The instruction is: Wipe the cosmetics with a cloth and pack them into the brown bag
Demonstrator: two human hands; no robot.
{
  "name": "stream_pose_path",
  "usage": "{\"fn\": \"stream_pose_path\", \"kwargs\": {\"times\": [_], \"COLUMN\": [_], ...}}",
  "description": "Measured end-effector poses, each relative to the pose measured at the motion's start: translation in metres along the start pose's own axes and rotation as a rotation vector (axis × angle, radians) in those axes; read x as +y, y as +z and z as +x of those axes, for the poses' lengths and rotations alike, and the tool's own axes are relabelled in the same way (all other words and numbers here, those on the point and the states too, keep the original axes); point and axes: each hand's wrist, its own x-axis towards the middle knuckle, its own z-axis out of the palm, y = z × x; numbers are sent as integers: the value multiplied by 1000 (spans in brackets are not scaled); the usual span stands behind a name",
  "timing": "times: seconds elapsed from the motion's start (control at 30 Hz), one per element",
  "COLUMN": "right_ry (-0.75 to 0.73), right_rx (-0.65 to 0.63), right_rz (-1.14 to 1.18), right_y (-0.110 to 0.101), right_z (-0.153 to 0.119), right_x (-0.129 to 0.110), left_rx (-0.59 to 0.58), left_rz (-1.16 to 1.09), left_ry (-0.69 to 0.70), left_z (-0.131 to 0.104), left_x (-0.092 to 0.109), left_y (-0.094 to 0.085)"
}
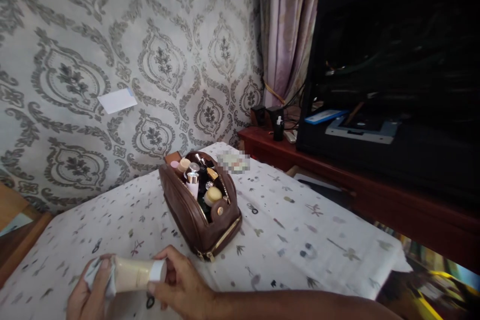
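Observation:
A cream-coloured squeeze tube (pixel 132 275) with a white cap lies sideways between my two hands, low in the view. My left hand (pixel 90 287) is closed around a pale cloth or wipe (pixel 98 275) pressed against the tube's left end. At the other end, my right hand (pixel 183 280) grips the white cap (pixel 158 271) between thumb and fingers. Just beyond my hands stands a brown toiletry bag (pixel 183 205), unzipped at the top. Several small bottles and jars fill it, among them a yellow-lidded jar (pixel 213 195) and a white bottle with a shiny cap (pixel 192 185).
A patterned white cloth (pixel 285 255) covers the table. Behind the bag lies a pixelated flat item (pixel 234 161). To the right, a red-brown desk (pixel 270 147) carries a large black screen (pixel 375 85) and a small dark dropper bottle (pixel 278 130). Patterned wallpaper (pixel 161 60) rises behind.

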Motion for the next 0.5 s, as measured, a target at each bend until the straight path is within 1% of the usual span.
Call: {"fn": "stream_pose_path", "kwargs": {"times": [0.07,0.1,0.13,0.23,0.3,0.33,0.43,0.5], "right_ry": [30,49,66,97,88,82,79,77], "right_rx": [4,-4,-19,-77,-83,-83,-96,-119], "right_rz": [96,131,152,203,256,277,302,297], "right_y": [1,1,0,-5,-10,-11,-14,-15], "right_z": [2,2,2,0,0,0,0,0], "right_x": [-3,-4,-6,-9,-9,-9,-7,-7], "left_rx": [-31,-53,-90,-248,-310,-302,-223,-209], "left_rz": [43,72,106,200,267,303,369,356], "left_ry": [42,90,154,372,417,407,363,403], "left_z": [1,2,3,10,13,14,12,9], "left_x": [8,11,14,19,19,18,16,16], "left_y": [-3,-6,-8,-15,-15,-14,-5,1]}}
